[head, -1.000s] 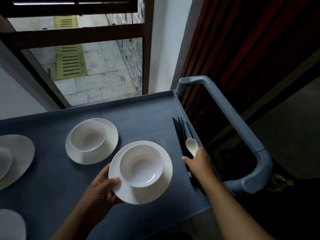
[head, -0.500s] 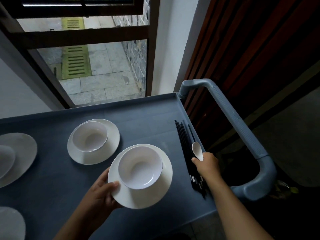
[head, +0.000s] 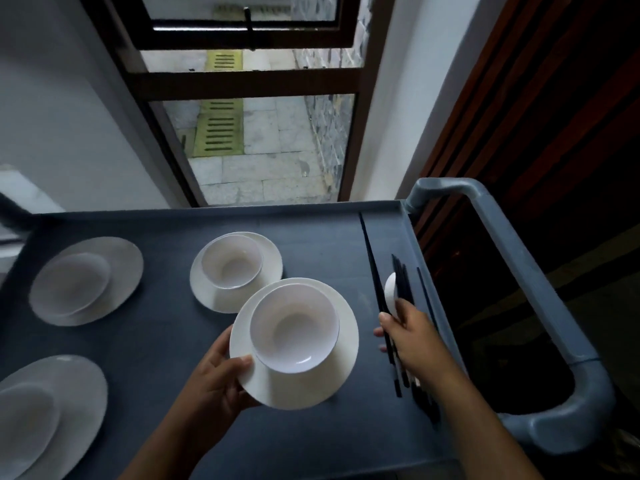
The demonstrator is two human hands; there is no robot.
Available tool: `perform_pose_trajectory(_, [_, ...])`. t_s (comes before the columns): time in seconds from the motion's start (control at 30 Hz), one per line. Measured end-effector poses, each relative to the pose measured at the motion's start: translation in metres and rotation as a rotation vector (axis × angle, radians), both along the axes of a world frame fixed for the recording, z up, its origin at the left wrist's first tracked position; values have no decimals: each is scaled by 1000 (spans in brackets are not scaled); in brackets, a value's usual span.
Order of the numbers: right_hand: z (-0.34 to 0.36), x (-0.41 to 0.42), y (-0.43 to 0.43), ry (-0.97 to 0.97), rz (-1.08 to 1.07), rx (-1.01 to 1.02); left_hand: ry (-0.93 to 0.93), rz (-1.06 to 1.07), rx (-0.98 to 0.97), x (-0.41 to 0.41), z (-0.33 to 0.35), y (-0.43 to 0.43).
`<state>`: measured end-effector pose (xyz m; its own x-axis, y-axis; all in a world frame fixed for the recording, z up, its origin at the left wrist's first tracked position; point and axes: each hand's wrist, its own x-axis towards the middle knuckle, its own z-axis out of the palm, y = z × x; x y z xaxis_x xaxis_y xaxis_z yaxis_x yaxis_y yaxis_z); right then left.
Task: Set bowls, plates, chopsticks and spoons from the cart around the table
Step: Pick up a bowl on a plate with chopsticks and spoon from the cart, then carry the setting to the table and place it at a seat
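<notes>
My left hand (head: pixel 214 382) grips the left rim of a white plate (head: pixel 332 372) that carries a white bowl (head: pixel 294 327), held tilted just above the grey cart top (head: pixel 166 341). At the cart's right edge my right hand (head: pixel 412 337) holds a white spoon (head: pixel 390 292) together with black chopsticks (head: pixel 375 282), which stick out beyond my fingers at both ends. More black chopsticks (head: pixel 403 282) lie along the right rim under my hand.
Another bowl on a plate (head: pixel 235 268) stands just behind the held set. Two more bowl-and-plate sets (head: pixel 86 278) (head: pixel 45 410) sit on the cart's left side. The cart's grey handle (head: pixel 540 306) loops to the right. A window and a wall stand behind.
My right hand has taken up chopsticks along with the spoon and lifted them off the pile. The plate and bowl in my left hand have risen a little and tilted.
</notes>
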<state>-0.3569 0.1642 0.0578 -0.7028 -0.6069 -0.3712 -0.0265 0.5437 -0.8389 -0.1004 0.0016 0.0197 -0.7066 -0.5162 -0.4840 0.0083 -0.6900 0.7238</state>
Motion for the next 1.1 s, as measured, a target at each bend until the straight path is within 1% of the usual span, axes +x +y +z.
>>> perform_pose_trajectory(0.07, [7,16,-19,-193,6,-158,9,65,-16,13,6,4])
perform_pose_trajectory(0.13, [13,32,-38,-314,35,-235,9,126,-53,28,14,10])
perform_pose_trajectory(0.23, [20,56,-63,-401,174,-229,-17,260,-104,56,26,23])
perform_pose_trajectory(0.4, [32,114,-95,-475,398,-201,-42,511,-131,117,41,51])
perform_pose_trajectory(0.6, [48,203,-117,-492,724,-145,-85,801,-151,203,59,97])
perform_pose_trajectory(0.77, [57,305,-123,-466,918,-84,-121,991,-161,282,67,145])
perform_pose_trajectory(0.9, [62,394,-110,-446,1064,-77,-133,1155,-145,354,66,188])
perform_pose_trajectory(1.1, [64,527,-74,-448,1298,-68,-144,1347,-168,462,63,266])
